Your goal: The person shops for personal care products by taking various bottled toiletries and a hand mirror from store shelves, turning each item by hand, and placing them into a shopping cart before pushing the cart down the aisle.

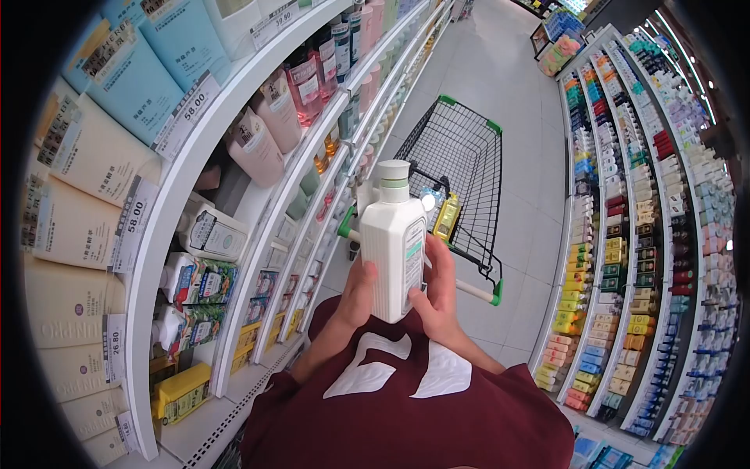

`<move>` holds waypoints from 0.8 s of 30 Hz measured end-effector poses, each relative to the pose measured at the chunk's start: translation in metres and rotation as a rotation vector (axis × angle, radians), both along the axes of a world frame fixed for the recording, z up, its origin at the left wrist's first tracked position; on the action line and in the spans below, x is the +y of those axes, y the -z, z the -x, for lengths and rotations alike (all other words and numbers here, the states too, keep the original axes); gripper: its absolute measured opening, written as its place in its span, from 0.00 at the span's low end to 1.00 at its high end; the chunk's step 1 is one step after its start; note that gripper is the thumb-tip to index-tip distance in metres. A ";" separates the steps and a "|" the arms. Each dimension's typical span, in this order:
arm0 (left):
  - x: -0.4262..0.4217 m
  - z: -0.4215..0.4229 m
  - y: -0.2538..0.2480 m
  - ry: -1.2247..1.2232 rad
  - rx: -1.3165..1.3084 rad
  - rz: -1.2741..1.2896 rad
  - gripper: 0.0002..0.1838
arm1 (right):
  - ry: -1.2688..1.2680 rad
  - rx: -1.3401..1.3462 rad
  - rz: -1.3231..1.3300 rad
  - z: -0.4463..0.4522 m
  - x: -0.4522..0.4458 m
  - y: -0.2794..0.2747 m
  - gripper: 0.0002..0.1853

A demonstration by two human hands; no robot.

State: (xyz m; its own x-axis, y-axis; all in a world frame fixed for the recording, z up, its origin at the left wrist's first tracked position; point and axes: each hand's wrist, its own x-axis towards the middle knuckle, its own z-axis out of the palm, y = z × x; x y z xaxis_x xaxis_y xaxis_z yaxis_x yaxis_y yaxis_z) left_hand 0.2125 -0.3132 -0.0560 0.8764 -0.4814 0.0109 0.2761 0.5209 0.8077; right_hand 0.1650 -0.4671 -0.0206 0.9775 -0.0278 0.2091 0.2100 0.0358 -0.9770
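A white ribbed bottle point(383, 234) with a white cap and a pale green neck ring is held upright in front of my chest. My left hand point(357, 297) presses against its left side, with the thumb showing on the ribbed face. Around the lower right side wraps my right hand point(437, 293), its thumb near the bottom of the label. The label faces right, and its small print is too fine to read. Just beyond the bottle stands a wire shopping cart point(473, 168) with green corners, holding a yellow-packaged item point(446, 217).
On my left, a curved white shelf point(168, 211) carries boxes, pink bottles point(256, 147) and a similar white bottle point(215, 232) lying tilted. To the right, a long shelf unit point(625, 227) is packed with bottles. Grey floor tiles point(522, 168) run along the aisle between.
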 end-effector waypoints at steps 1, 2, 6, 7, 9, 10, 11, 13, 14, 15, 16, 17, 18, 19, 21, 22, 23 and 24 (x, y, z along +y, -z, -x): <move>0.001 -0.002 -0.014 -0.068 -0.206 -0.252 0.40 | 0.000 0.000 0.000 0.001 0.001 -0.003 0.46; -0.004 -0.005 -0.028 -0.112 -0.278 -0.275 0.41 | -0.042 0.015 -0.008 0.000 0.002 -0.006 0.47; 0.001 -0.002 -0.036 -0.171 -0.562 -0.548 0.40 | -0.005 0.058 -0.186 -0.001 0.000 0.018 0.52; 0.004 -0.002 -0.039 -0.153 -0.549 -0.533 0.39 | 0.033 0.086 -0.246 -0.004 -0.003 0.020 0.54; 0.009 0.001 -0.052 -0.126 -0.526 -0.590 0.38 | 0.000 0.125 -0.565 -0.009 -0.010 0.016 0.53; 0.007 0.001 -0.054 -0.156 -0.451 -0.564 0.37 | -0.003 0.164 -0.627 -0.009 -0.013 0.017 0.51; 0.005 0.000 -0.049 -0.160 -0.394 -0.513 0.37 | -0.007 0.206 -0.690 -0.006 -0.016 0.020 0.50; 0.005 -0.007 -0.040 -0.149 -0.499 -0.609 0.40 | -0.084 0.232 -0.801 -0.007 -0.021 0.031 0.49; 0.000 -0.007 -0.033 -0.142 -0.505 -0.607 0.40 | -0.172 0.267 -0.911 -0.007 -0.023 0.036 0.47; -0.006 -0.005 -0.028 -0.119 -0.403 -0.474 0.41 | -0.167 0.261 -0.914 -0.006 -0.024 0.037 0.47; -0.012 -0.004 -0.025 -0.096 -0.302 -0.342 0.43 | -0.180 0.278 -0.919 -0.006 -0.023 0.038 0.45; -0.015 -0.003 -0.024 -0.089 -0.309 -0.344 0.43 | -0.194 0.294 -0.925 -0.007 -0.024 0.039 0.44; -0.019 -0.001 -0.029 -0.076 -0.241 -0.313 0.44 | -0.218 0.285 -0.910 -0.008 -0.027 0.041 0.42; -0.021 0.000 -0.033 -0.063 -0.171 -0.284 0.45 | -0.210 0.281 -0.916 -0.009 -0.029 0.044 0.42; -0.028 -0.003 -0.033 -0.055 -0.162 -0.274 0.44 | -0.140 0.267 -0.805 -0.013 -0.032 0.049 0.42; -0.032 -0.005 -0.030 -0.054 -0.132 -0.282 0.43 | -0.133 0.265 -0.811 -0.015 -0.035 0.049 0.42; -0.036 -0.008 -0.027 -0.053 -0.103 -0.289 0.43 | -0.085 0.242 -0.670 -0.018 -0.038 0.050 0.41; -0.042 -0.010 -0.024 -0.076 -0.106 -0.288 0.39 | -0.038 0.219 -0.530 -0.022 -0.041 0.049 0.40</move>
